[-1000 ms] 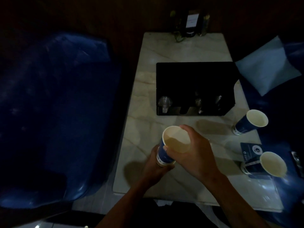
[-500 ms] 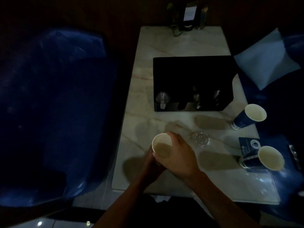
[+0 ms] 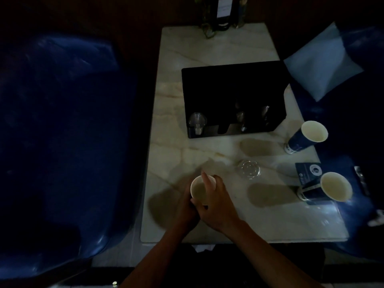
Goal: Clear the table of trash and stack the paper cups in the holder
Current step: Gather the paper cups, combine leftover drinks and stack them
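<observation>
We are holding a cup (image 3: 200, 190) low over the near surface (image 3: 270, 221): left hand (image 3: 187, 208) wrapping its wall, right hand (image 3: 218, 202) gripping the rim. Squeezing lightly should keep it round for the holder (image 3: 228, 84). Two cups (image 3: 307, 136) (image 3: 326, 187) are waiting at right.
</observation>
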Tool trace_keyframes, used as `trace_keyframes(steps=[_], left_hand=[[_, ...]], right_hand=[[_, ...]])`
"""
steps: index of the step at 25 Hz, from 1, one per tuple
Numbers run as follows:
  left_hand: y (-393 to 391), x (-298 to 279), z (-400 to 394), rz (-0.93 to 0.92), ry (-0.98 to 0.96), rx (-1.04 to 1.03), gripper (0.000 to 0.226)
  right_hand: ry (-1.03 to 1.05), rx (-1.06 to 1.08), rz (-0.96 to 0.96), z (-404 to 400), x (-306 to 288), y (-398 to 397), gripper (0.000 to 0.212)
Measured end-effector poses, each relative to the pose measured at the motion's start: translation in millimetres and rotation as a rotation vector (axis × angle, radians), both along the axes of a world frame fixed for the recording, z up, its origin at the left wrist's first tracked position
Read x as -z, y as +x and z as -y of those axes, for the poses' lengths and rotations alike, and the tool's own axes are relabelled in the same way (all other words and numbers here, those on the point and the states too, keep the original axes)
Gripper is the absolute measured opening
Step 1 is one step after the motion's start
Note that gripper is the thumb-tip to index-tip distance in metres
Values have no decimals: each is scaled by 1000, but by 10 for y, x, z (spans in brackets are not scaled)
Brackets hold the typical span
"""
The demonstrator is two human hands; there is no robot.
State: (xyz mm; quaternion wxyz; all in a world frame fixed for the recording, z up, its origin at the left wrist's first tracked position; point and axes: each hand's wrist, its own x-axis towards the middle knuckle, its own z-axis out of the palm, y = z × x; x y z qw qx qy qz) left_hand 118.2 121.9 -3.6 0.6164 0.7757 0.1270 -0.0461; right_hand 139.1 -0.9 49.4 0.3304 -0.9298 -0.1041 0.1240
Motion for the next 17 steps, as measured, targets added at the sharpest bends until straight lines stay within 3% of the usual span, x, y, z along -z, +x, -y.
trace_keyframes(steps=[10,17], left_hand=[[45,68,-79,94,49,65,55],[79,81,-138,42,144,137,60]], right_hand=[[-49,74,-16,-64,49,-16,82],[-117,89,-29,-110,-3,2,79]])
